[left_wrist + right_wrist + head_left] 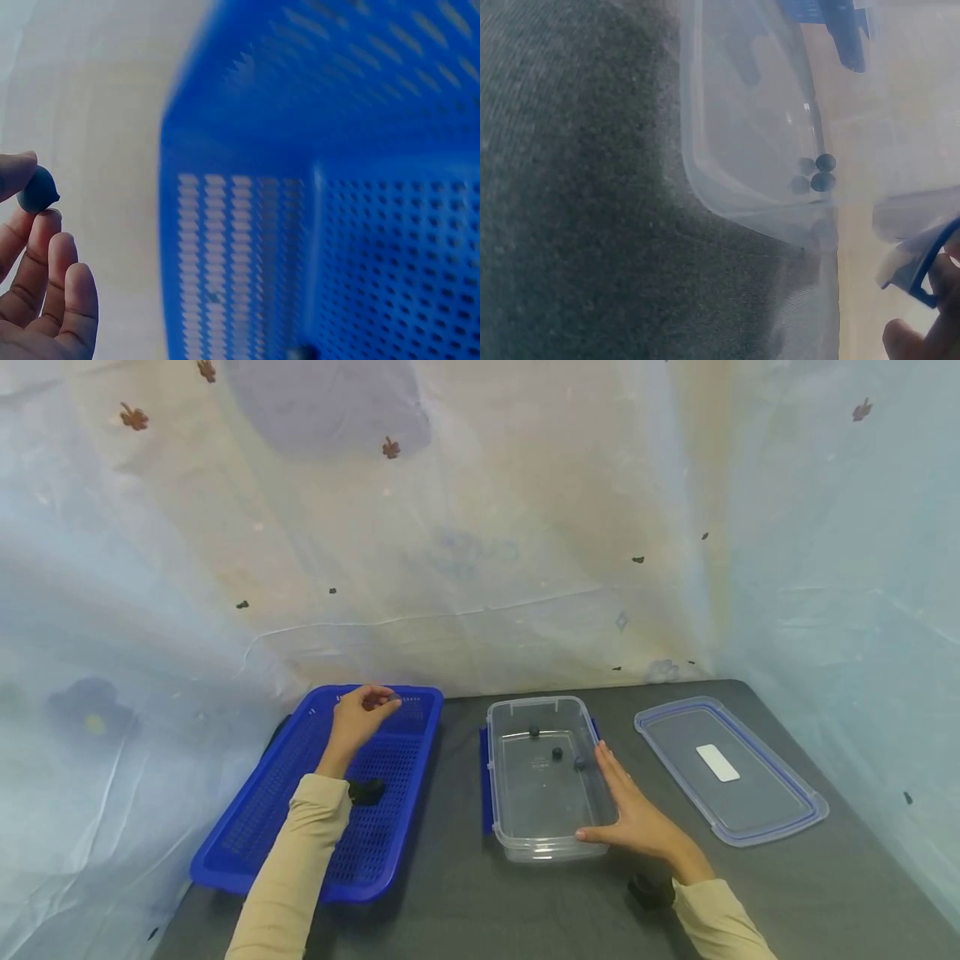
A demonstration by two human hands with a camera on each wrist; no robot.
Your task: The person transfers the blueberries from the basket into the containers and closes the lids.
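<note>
My left hand (362,708) hovers over the far end of a blue perforated basket (285,810) and pinches a small dark round ball (37,190) between thumb and fingertips. My right hand (633,814) lies flat with straight fingers against the right wall of a clear plastic container (545,843). Three small dark balls (557,753) sit inside the container near its far end, and they show through its wall in the right wrist view as dark balls (816,174).
A clear lid with a blue rim (731,772) lies to the right of the container on the dark grey table (465,893). A dark object (366,790) sits in the basket beside my left forearm. Pale sheeting hangs behind and at both sides.
</note>
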